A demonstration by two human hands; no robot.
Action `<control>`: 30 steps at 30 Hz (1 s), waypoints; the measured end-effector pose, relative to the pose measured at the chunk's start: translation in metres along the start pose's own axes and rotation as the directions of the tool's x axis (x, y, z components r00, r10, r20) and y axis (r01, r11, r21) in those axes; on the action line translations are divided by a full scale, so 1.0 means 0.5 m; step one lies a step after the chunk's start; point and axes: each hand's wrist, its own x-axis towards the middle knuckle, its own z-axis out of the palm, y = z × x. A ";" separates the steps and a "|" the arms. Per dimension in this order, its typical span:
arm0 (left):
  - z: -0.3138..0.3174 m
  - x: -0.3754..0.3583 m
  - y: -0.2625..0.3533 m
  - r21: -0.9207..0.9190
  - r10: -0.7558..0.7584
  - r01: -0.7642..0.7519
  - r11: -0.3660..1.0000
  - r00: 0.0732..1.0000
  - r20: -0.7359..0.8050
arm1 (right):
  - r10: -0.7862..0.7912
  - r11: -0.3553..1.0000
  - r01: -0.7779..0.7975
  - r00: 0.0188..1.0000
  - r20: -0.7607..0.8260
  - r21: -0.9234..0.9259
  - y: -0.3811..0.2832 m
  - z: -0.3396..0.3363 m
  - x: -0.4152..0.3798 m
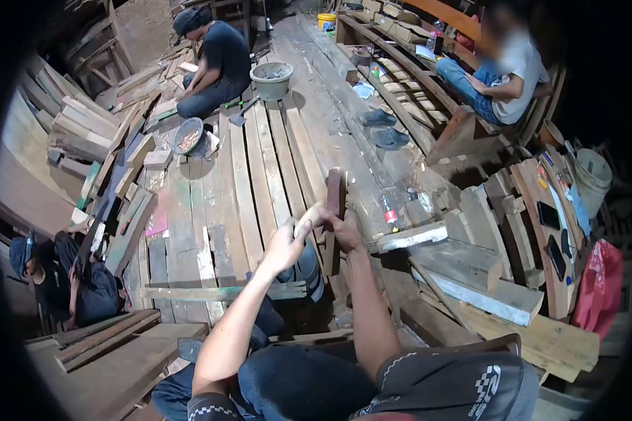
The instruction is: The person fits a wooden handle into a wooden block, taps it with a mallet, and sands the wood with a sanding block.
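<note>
Dark-clothed knee nearest. Left hand: fingers curled round pale wood piece; right hand: fingers closed at its far end, near dark beam, over planks' right edge. Even grip, straight wrists advisable.

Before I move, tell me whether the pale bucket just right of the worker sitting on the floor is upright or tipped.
Upright: the bucket has its rim facing up and its base down.

Woodworking workshop, stacked timber boards, plank floor, tubs, people seated among lumber
</note>
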 end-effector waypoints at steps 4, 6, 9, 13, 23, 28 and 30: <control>-0.030 -0.010 0.022 -0.085 0.011 -0.022 0.996 0.992 -0.125 | 0.080 0.996 -0.081 0.997 -0.021 -0.049 -0.003 0.014 -0.014; -0.040 -0.013 0.030 0.052 0.049 -0.044 0.998 0.994 -0.098 | 0.126 0.991 -0.122 0.989 0.073 -0.058 -0.020 0.038 -0.027; -0.054 -0.011 0.020 0.073 0.061 -0.054 0.996 0.994 -0.095 | 0.168 0.981 -0.153 0.977 0.134 -0.115 -0.003 0.021 -0.020; -0.084 -0.019 0.029 0.138 0.069 -0.065 0.988 0.997 -0.024 | 0.140 0.984 -0.118 0.976 0.168 -0.137 -0.005 0.024 -0.023; -0.089 -0.005 0.010 0.122 0.142 -0.148 0.981 0.988 0.054 | 0.199 0.960 -0.150 0.959 0.200 -0.235 0.004 0.026 -0.023; -0.094 -0.004 -0.003 0.091 0.200 -0.202 0.975 0.979 0.027 | 0.178 0.970 -0.109 0.927 0.330 -0.218 -0.023 0.030 -0.032; -0.091 -0.008 0.013 0.095 0.211 -0.212 0.973 0.977 0.023 | 0.055 0.988 -0.012 0.962 0.268 -0.157 0.016 0.020 -0.016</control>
